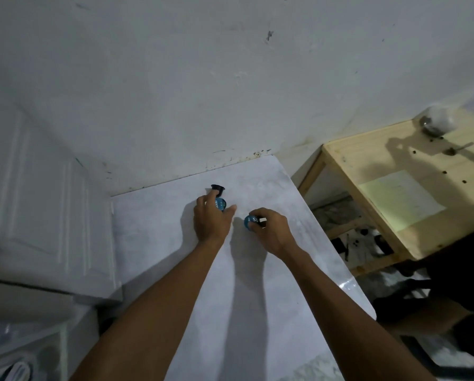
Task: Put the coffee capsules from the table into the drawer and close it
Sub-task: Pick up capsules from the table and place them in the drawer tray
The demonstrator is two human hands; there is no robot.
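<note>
1. Capsules are pictured in both hands at the far end of a white table (258, 298). A blue-lidded capsule (221, 204) is held in the left hand (211, 221), caught between the thumb and the curled fingers, with its lid turned up towards the camera
2. A second blue-lidded capsule (250, 221) is gripped in the right hand (271, 231). The fingers are curled round it and its lid shows at the hand's left side. A small white patch is seen beside it in the grip, but what it is cannot be told
3. A black capsule (217, 189) is seen on the table just beyond the left forefinger. Whether the fingertip touches it cannot be told
4. The two hands are held close together but apart, near the table's far edge
5. A translucent white bin (24, 342) is seen at the lower left. Something blue and white (16, 371) shows through its wall, too blurred to be identified
6. The pale, faintly marbled table is set against a scuffed white wall (230, 78), with a white panelled cabinet (43, 202) to its left
7. A wooden table (381, 160) is seen to the right, with a yellow sheet (400, 200) and a roundish clear object (436, 122) on it and dark clutter (359, 243) on its lower shelf
</note>
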